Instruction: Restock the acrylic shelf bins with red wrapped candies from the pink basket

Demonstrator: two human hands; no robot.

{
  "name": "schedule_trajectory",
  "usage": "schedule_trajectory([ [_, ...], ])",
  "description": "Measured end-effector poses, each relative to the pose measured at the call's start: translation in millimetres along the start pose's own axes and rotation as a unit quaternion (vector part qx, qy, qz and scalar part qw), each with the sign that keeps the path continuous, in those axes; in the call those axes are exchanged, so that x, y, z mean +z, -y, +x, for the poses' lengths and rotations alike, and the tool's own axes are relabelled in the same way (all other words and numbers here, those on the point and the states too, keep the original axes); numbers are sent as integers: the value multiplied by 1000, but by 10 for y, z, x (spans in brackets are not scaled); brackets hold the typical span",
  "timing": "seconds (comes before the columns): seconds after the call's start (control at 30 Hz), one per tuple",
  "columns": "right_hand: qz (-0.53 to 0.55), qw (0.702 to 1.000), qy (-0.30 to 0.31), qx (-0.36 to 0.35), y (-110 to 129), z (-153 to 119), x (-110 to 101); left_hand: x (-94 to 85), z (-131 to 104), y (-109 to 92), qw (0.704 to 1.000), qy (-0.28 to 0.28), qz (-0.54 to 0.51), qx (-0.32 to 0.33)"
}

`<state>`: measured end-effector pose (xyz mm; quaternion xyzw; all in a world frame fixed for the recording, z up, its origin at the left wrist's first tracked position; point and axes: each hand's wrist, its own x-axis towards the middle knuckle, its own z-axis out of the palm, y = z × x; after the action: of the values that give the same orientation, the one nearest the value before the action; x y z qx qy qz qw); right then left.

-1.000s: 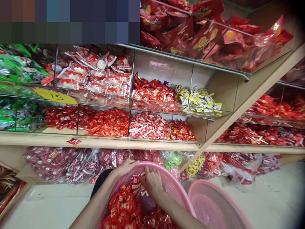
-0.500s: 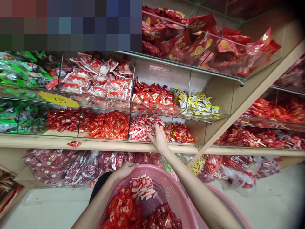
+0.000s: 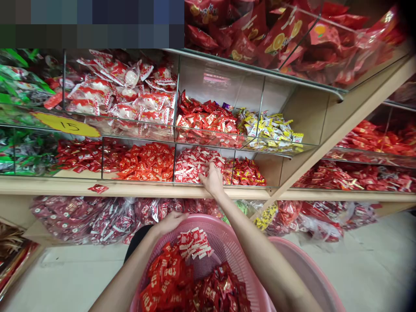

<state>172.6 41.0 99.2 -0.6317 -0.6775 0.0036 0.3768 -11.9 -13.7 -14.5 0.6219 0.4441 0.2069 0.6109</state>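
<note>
My left hand [image 3: 171, 222] grips the rim of a pink mesh basket [image 3: 242, 242], its fingers bent over the edge. Inside lie orange-red packets [image 3: 167, 277], dark red packets [image 3: 222, 288] and a small pile of red-and-white packets [image 3: 195, 243]. My right hand [image 3: 212, 178] reaches into the lower shelf compartment of red-and-white packets [image 3: 191, 167]. Its fingers are bent down against the packets, and whatever is between them is too small to make out.
A second pink basket [image 3: 305, 264] stands at the right. Glass-fronted compartments of sweets rise above, with a yellow price tag [image 3: 66, 124]. One loose red packet [image 3: 98, 188] rests on the wooden ledge [image 3: 48, 186]. Bagged sweets [image 3: 71, 219] lie below.
The view has moved closer and tilted down slightly. My right hand has shifted a little within the same compartment, while my left hand stays on the basket rim.
</note>
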Motion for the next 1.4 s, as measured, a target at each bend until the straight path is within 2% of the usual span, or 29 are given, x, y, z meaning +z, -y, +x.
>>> schedule_trajectory([
  [0.17,3,1000,5,9,6,7,0,10,2,-3,1000,0,6,8],
  [0.5,46,995,26,90,23,56,-56,23,-24,-37,1000,-14,1,-4],
  [0.83,35,995,29,88,24,25,-49,25,-18,-26,999,-30,14,-14],
  [0.93,77,995,6,66,-6,35,-39,23,-12,-8,999,-29,14,-12],
  [1.03,150,988,-17,43,-16,7,-125,17,-11,2,999,-34,16,-19],
  [1.13,177,983,-33,15,27,-198,-350,11,-15,-2,999,-33,12,-23],
  [1.2,171,985,-18,-12,59,-482,-529,9,-16,-9,999,-27,8,-19],
  [1.3,130,990,52,0,40,-1070,-706,9,-12,-21,1000,-25,9,-9],
  [1.4,56,989,136,17,-96,-1661,-709,8,-13,-36,999,-27,20,4],
])
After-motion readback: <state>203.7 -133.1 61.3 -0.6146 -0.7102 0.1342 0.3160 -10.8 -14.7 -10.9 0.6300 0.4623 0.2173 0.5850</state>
